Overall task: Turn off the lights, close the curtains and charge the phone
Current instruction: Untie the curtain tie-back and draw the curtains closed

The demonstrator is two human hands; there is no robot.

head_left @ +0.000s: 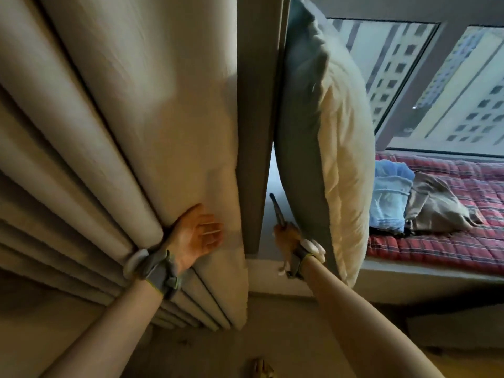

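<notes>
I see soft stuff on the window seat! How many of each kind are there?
Pillows: 1, the pillow standing on end.
Folded cloths: 2, the blue cloth and the brown cloth.
Mats: 1, the red checked mat under the cloths.
Total: 4

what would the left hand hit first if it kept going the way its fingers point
The left hand lies on the curtain, fingers pointing right. Going on, it would probably meet the grey pillar beside the curtain's edge first, though depth there is unclear.
</notes>
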